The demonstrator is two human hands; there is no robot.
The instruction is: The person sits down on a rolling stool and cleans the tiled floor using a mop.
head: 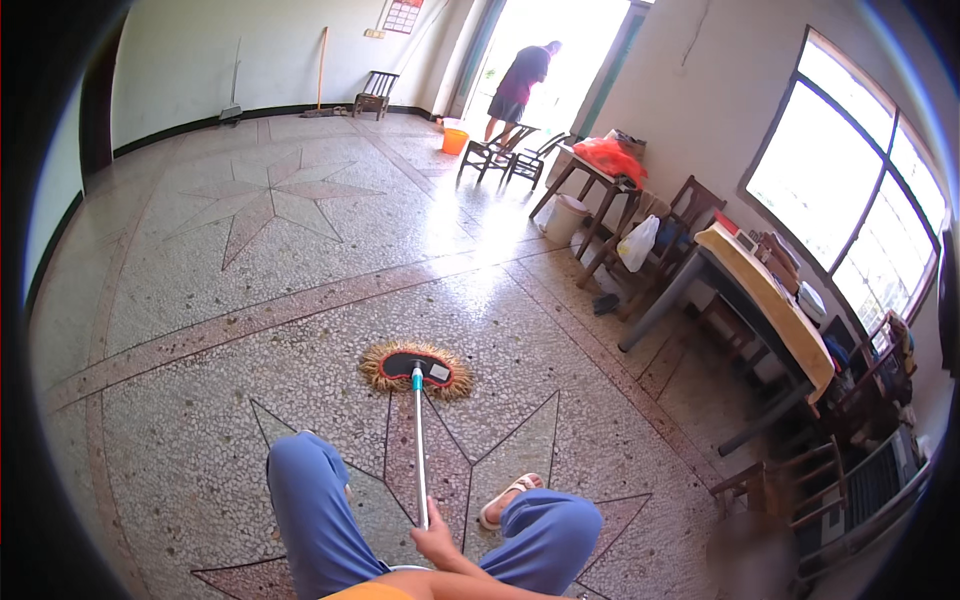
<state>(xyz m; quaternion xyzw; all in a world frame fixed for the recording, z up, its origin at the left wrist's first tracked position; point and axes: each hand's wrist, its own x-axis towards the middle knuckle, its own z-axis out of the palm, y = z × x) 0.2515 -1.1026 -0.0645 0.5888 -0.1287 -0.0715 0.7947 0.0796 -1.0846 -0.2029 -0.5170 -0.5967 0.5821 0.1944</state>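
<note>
My right hand (436, 538) grips the metal pole (420, 457) of a mop near the bottom of the view. The pole runs forward between my knees, with a teal collar (417, 381) at its far end. The mop head (397, 365) lies on the terrazzo floor, with a tan fringe around a dark, red-edged top that carries a pale label. A bare forearm (465, 586) crosses the bottom edge; my left hand is out of view. My knees in blue trousers (311, 495) are bent on either side of the pole, and one sandalled foot (510, 499) shows.
A person (519, 82) stoops in the bright doorway, near small chairs (491, 154) and an orange bucket (454, 141). Along the right wall stand a cluttered table (772, 300), a wooden chair (686, 217) and a white bucket (564, 219). A broom (322, 71) and dustpan (231, 111) lean far left.
</note>
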